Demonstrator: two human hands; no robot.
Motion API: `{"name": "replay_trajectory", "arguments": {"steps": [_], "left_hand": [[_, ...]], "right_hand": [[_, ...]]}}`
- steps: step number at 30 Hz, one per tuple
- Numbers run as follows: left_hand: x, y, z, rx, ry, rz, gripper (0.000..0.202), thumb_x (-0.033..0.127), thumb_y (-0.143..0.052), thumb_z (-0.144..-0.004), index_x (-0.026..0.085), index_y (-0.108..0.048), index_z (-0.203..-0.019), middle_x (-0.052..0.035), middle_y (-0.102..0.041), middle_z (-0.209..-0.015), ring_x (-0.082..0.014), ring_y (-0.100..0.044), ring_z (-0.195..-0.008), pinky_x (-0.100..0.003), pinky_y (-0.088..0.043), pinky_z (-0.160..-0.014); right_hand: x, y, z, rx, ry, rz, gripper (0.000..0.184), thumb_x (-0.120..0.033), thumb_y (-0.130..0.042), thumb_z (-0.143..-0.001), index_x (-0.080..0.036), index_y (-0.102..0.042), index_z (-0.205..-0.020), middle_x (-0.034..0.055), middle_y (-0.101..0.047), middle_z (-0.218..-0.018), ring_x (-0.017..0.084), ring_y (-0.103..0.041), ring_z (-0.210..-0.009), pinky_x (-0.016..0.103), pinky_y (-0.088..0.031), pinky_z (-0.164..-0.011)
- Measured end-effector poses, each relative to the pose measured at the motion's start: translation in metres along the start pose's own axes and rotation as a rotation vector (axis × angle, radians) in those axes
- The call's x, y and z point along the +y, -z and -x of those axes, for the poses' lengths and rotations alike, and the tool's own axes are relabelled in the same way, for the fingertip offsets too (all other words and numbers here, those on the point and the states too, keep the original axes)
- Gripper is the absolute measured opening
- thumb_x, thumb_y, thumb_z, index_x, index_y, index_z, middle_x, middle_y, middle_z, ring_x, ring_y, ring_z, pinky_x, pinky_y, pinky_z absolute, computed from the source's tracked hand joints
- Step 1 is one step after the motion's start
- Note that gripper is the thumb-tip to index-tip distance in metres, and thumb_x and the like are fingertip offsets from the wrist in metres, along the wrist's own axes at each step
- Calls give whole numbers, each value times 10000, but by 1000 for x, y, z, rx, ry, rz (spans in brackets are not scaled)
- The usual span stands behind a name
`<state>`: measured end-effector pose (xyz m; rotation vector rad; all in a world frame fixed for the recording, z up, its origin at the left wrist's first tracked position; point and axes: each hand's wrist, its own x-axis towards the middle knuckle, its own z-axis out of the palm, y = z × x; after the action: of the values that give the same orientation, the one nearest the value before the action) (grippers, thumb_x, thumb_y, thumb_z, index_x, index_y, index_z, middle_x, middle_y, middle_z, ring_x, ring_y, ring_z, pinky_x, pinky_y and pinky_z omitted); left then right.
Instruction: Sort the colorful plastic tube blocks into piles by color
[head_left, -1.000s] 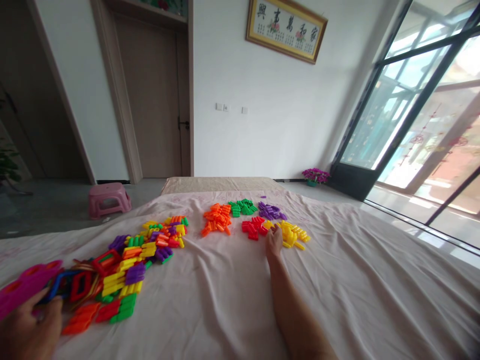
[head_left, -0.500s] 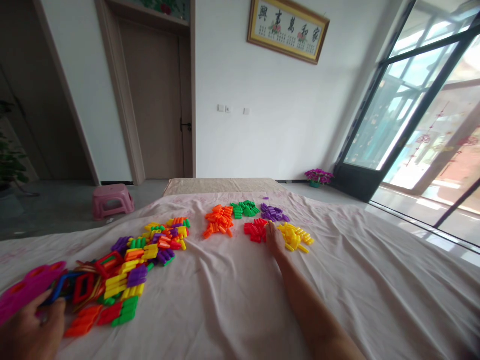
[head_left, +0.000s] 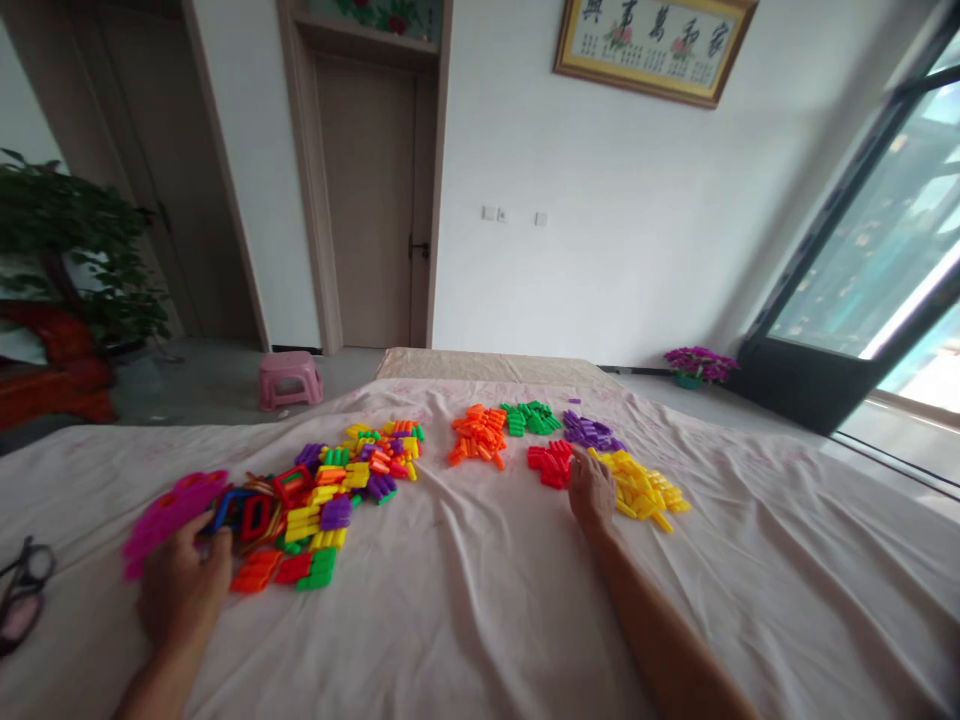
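Note:
At the left, my left hand (head_left: 186, 565) has its thumb and fingers at the near end of a blue plastic frame (head_left: 223, 510), apparently pinching it. Beside that lie red frames (head_left: 257, 518), a magenta plastic piece (head_left: 169, 515) with scalloped edges, and a heap of mixed-colour building pieces (head_left: 330, 490). My right hand (head_left: 591, 490) is closed and rests between a red pile (head_left: 551, 463) and a yellow pile (head_left: 645, 487). Its fingertips are too small to show what they hold. Behind are orange (head_left: 478, 436), green (head_left: 531, 418) and purple (head_left: 592, 432) piles.
A pale wrinkled cloth (head_left: 465, 600) covers the surface. Glasses (head_left: 26, 595) lie at the left edge. One small purple piece (head_left: 574, 400) lies alone at the back. Beyond stand a pink stool (head_left: 291, 380), a potted plant (head_left: 82, 250) and purple flowers (head_left: 699, 365).
The view has turned left, so everything sits further right and the glasses now show. My right hand stays between the red and yellow piles; my left hand stays at the blue frame.

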<state>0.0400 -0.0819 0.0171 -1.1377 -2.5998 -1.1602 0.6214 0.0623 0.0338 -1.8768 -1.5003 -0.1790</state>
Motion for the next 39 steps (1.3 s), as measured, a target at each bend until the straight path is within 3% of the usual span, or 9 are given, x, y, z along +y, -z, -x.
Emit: {"name": "replay_trajectory", "arguments": {"steps": [5, 8, 11, 15, 19, 23, 27, 33, 39], "left_hand": [[14, 8, 5, -21, -6, -7, 585, 468, -414, -892, 121, -621, -1316, -208, -675, -1190, -344, -600, -1119, -444, -480, -914], [15, 8, 6, -19, 20, -4, 585, 462, -407, -890, 133, -618, -1325, -194, -663, -1225, -342, -584, -1164, -446, -480, -944], [16, 9, 6, -23, 34, -8, 578, 463, -408, -891, 143, -619, -1322, -181, -665, -1224, -328, -590, -1165, -441, -482, -961], [16, 10, 7, -15, 15, -12, 564, 459, -400, -901, 141, -620, -1311, -185, -662, -1240, -334, -584, -1179, -454, -481, -967], [14, 8, 8, -9, 22, -9, 564, 472, -403, -905, 150, -614, -1317, -186, -653, -1250, -345, -585, -1179, -471, -482, -964], [12, 5, 6, -4, 25, -9, 562, 471, -408, -903, 150, -619, -1313, -181, -661, -1231, -334, -595, -1169, -462, -486, -963], [12, 4, 4, -16, 36, -21, 574, 476, -408, -897, 156, -616, -1326, -180, -656, -1254, -340, -590, -1181, -459, -491, -953], [12, 7, 4, -37, 28, -14, 581, 466, -416, -892, 142, -610, -1334, -195, -655, -1255, -355, -594, -1169, -471, -493, -931], [11, 6, 3, -24, 2, -51, 589, 485, -391, -897, 135, -623, -1309, -190, -676, -1203, -341, -612, -1121, -439, -495, -886]], "right_hand": [[-84, -8, 45, -233, 396, -329, 330, -233, -451, -952, -196, -714, -1146, 109, -719, -1150, 252, -627, -1092, 408, -468, -992], [-146, -5, 86, -434, 607, -466, 317, -172, -467, -940, -210, -704, -1147, 86, -728, -1122, 224, -648, -1050, 372, -498, -964], [-200, -1, 123, -593, 758, -506, 377, -147, -502, -929, -233, -642, -1268, 66, -696, -1237, 209, -628, -1145, 354, -488, -1015], [-254, -8, 152, -613, 865, -496, 433, -187, -500, -970, -233, -532, -1400, 61, -624, -1373, 195, -579, -1243, 330, -469, -1058], [-289, -29, 160, -559, 893, -417, 485, -280, -536, -989, -237, -448, -1465, 74, -564, -1440, 205, -556, -1264, 347, -466, -1065], [-299, -48, 158, -595, 848, -377, 449, -324, -607, -958, -241, -531, -1392, 79, -635, -1325, 229, -603, -1167, 352, -499, -1008], [-290, -52, 159, -563, 821, -470, 427, -297, -634, -936, -243, -566, -1354, 82, -637, -1273, 228, -606, -1132, 331, -517, -965], [-264, -45, 155, -532, 743, -703, 386, -260, -700, -884, -276, -632, -1263, 54, -644, -1178, 192, -646, -980, 287, -552, -849], [-221, -48, 123, -385, 496, -870, 355, -295, -693, -876, -238, -671, -1226, 69, -643, -1065, 171, -637, -837, 287, -552, -751]]}}
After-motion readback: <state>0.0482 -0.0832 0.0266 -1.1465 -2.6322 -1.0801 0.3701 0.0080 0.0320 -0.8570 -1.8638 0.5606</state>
